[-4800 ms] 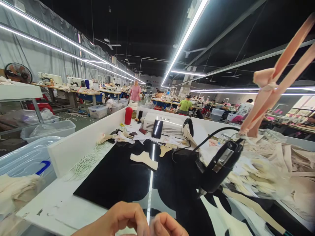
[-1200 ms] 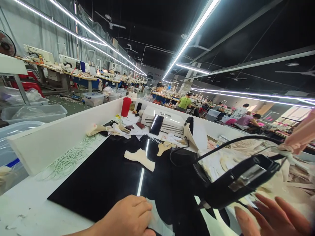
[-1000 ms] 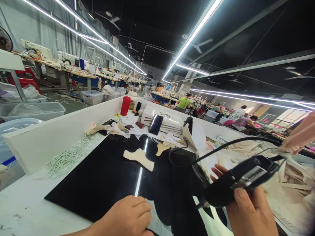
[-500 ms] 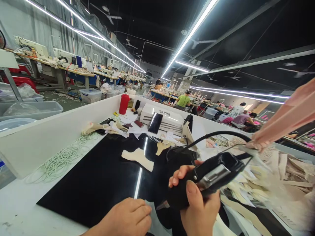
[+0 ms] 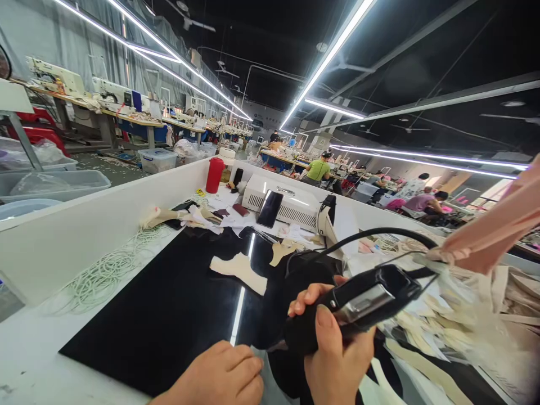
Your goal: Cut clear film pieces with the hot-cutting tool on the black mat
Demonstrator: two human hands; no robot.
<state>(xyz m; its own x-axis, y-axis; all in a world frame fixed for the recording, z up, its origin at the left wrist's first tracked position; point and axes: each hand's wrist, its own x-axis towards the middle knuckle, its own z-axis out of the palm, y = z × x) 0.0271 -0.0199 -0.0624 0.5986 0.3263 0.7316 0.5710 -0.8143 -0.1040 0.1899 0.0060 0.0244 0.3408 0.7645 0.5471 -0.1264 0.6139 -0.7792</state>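
Observation:
My right hand (image 5: 335,360) is wrapped round a black hand-held tool (image 5: 358,304) with a metal plate on its side. A black cable (image 5: 379,233) loops from its back end, and a pink ribbon (image 5: 493,230) ties onto it at the right. The tool's tip points down-left over the black glossy mat (image 5: 177,304). My left hand (image 5: 221,379) rests near the front edge of the mat, fingers curled and pressing down; what lies under them is hidden. A cream fabric piece (image 5: 238,270) lies further back on the mat.
A white board (image 5: 84,230) walls the table's left side, with white cord loops (image 5: 105,270) along it. At the back stand a red cup (image 5: 214,175), a white machine (image 5: 291,205) and a phone (image 5: 270,208). Cream fabric pieces (image 5: 472,320) pile at right. Other people work at distant tables.
My right hand reached up from the lower right, closed on the hanging black tool and pulled it left and down toward my left hand, which stayed put.

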